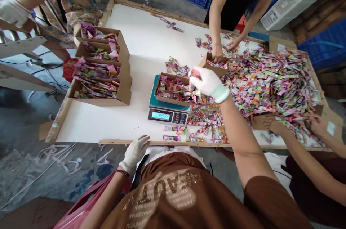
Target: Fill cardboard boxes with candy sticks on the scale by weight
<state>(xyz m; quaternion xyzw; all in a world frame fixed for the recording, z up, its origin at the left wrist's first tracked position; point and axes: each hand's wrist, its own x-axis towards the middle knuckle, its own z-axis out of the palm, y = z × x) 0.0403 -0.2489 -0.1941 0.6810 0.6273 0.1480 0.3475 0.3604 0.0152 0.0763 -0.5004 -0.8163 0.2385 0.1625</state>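
My right hand (207, 82), in a white glove, is raised over the right end of an open cardboard box (159, 98). Its fingers are closed around small wrapped packets, partly hidden by the glove. Pink and purple packets (173, 86) fill that box, which sits on the teal plate of a digital scale (168, 115); the display seems to read 427.2. At the table's near edge, my gloved left hand (135, 152) hangs with its fingers stretched out and holds nothing.
Several filled cardboard boxes (124, 88) stand in a row on the left of the white table (140, 45). A large heap of packets (270, 81) covers its right side. Co-workers' hands (217, 52) reach into a box opposite; another person's hands (277, 128) work at right.
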